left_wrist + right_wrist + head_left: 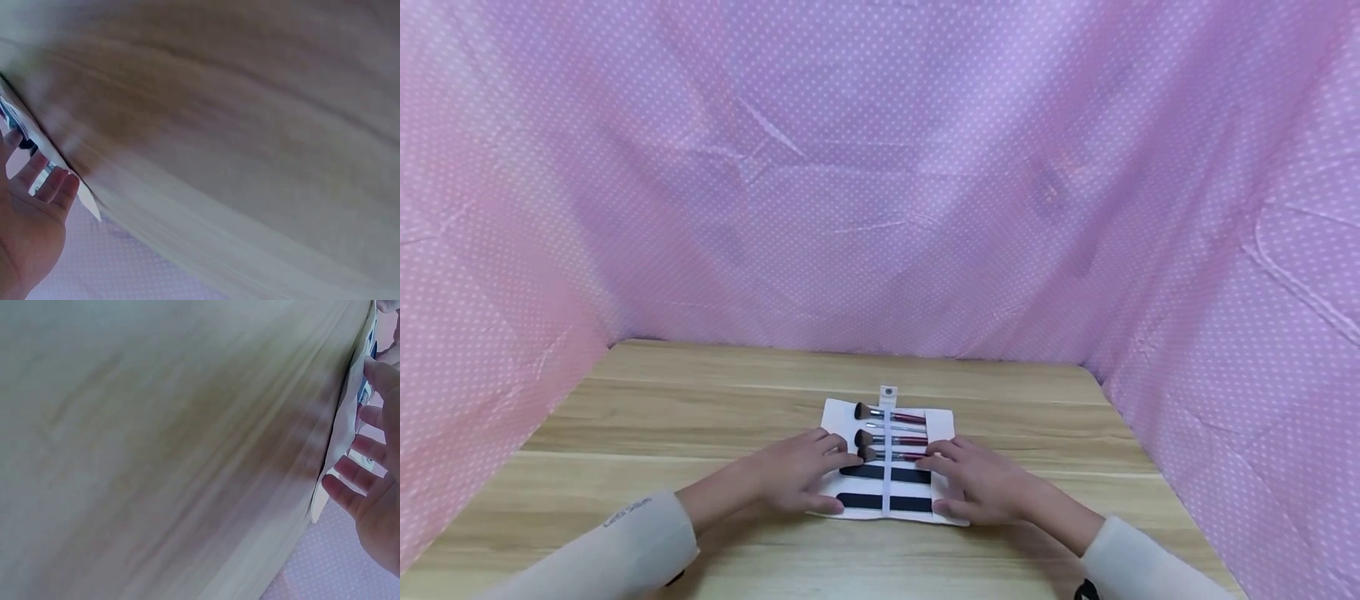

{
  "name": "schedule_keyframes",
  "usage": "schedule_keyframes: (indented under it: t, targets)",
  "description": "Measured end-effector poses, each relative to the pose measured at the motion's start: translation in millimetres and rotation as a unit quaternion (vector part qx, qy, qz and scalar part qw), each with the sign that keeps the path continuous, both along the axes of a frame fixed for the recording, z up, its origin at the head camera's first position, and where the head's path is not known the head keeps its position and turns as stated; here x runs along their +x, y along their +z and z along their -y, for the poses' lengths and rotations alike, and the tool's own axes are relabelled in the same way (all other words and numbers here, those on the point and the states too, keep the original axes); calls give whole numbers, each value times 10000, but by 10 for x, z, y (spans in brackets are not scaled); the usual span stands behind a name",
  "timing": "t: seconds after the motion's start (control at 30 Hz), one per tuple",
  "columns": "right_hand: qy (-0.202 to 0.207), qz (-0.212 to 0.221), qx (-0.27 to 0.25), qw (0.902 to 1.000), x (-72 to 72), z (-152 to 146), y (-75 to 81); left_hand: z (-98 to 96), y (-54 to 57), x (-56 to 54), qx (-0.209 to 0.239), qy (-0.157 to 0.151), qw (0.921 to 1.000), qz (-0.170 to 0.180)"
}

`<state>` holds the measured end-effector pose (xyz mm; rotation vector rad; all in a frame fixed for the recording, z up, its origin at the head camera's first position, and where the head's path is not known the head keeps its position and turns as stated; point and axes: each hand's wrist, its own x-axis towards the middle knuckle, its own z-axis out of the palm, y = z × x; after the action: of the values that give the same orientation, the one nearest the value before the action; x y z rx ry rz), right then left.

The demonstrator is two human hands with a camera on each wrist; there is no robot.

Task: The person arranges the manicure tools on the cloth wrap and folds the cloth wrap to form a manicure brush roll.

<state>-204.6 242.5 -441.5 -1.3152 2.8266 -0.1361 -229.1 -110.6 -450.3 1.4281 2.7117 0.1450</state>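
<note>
A white makeup brush case lies unfolded on the table. Several makeup brushes with dark heads and red handles sit side by side in its upper half, under a white band. Lower down, two flat black strips cross beneath the same band. My left hand rests on the case's left side, fingers spread, index tip beside the lowest brush head. Opposite it, my right hand touches the right flap with relaxed fingers. Both wrist views show fingertips along the case's edges.
A wooden table carries the case near its front middle. Pink dotted cloth hangs behind it and on both sides. A tab with a metal snap sticks out from the case's far edge.
</note>
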Motion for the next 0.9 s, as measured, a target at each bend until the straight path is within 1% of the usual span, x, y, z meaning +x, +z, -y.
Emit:
schedule_keyframes:
  t: [0.13, 0.23, 0.37, 0.43, 0.57, 0.63, 0.73, 0.9]
  targets:
    - [88, -144, -101, 9998, 20, -9, -11, 37, -10, 44, 210, 120, 9996, 122]
    - [111, -138, -159, 9997, 44, -32, 5, 72, -18, 62, 395, 225, 9987, 244]
    - [-41, 68, -155, 9998, 101, -69, 50, 136, -10, 67, 515, 332, 9976, 330]
    - [-151, 201, -121, 9996, 123, -82, 61, 171, -4, 71, 528, 328, 9976, 293]
    - [-327, 472, -45, 9983, 133, -106, 68, 217, -1, 76, 548, 226, 9981, 195]
    - [-335, 505, -27, 9982, 128, -114, 67, 227, 1, 76, 568, 145, 9982, 146]
    - [-161, 401, -122, 9990, 111, -118, 61, 240, 9, 70, 640, 12, 9979, 96]
    - [139, 28, -331, 9994, 97, -126, 33, 259, 40, 46, 834, -119, 9964, 49]
